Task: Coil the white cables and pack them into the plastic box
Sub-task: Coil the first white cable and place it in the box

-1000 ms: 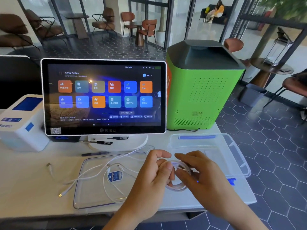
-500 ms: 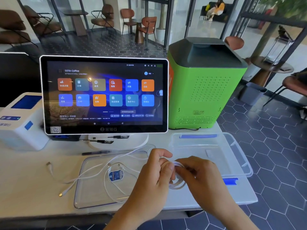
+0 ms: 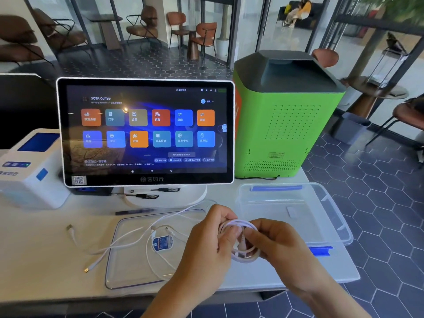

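left hand (image 3: 212, 241) and right hand (image 3: 278, 245) together at the near edge of the white table (image 3: 34, 253), both pinched on one small coil (image 3: 238, 239) of white cable, fingers through and around the loops, coil held just above the tabletop. just left of the hands, a clear flat lid (image 3: 128, 271) lying on the table, with loose white cables (image 3: 160, 226) sprawled across it and off its left side, one gold-tipped plug (image 3: 86, 270) on the bare table, a blue-and-white tag (image 3: 162, 243) on one strand. just right of the hands and slightly farther, the clear plastic box (image 3: 330, 216), open, blue clips at its near and far rims, nothing coiled visible inside. farther on, a dark pen (image 3: 134, 211) beside the white stand, then the touchscreen terminal (image 3: 145, 131) lit with coloured tiles. far left, a white printer (image 3: 29, 171); far right, a green machine (image 3: 282, 115) with a grey top. beyond the table, chairs and a hexagon-tiled floor
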